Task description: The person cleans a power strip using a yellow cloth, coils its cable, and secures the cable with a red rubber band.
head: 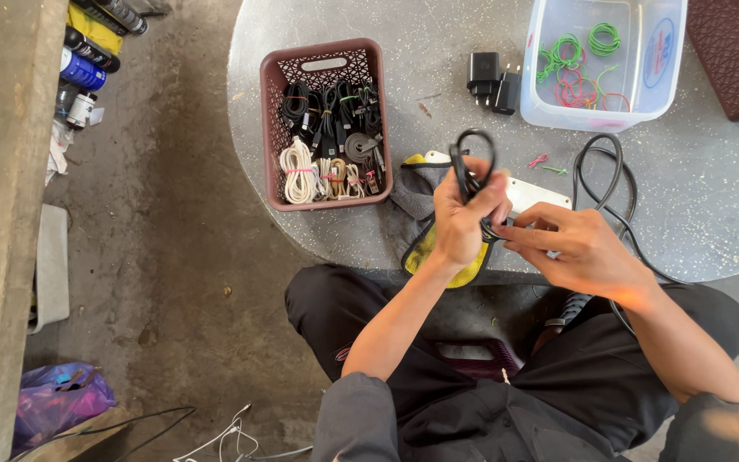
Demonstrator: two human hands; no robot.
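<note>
Dark-trousered lap at the near edge of the round grey table (pixel 712 214); above it, left hand (pixel 462 218) closed around a coiled black cable (pixel 472 167), loop standing upright over the fist; right hand (pixel 579 244) just beside, fingers pinching the coil's lower end; cable's long axis vertical, between both hands; brown basket (pixel 277 128) of bundled cables further left.

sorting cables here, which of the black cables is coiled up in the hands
The short black cable, looped above the left hand. The long black cable lies loose on the table; the others sit bundled in the brown basket.
</note>
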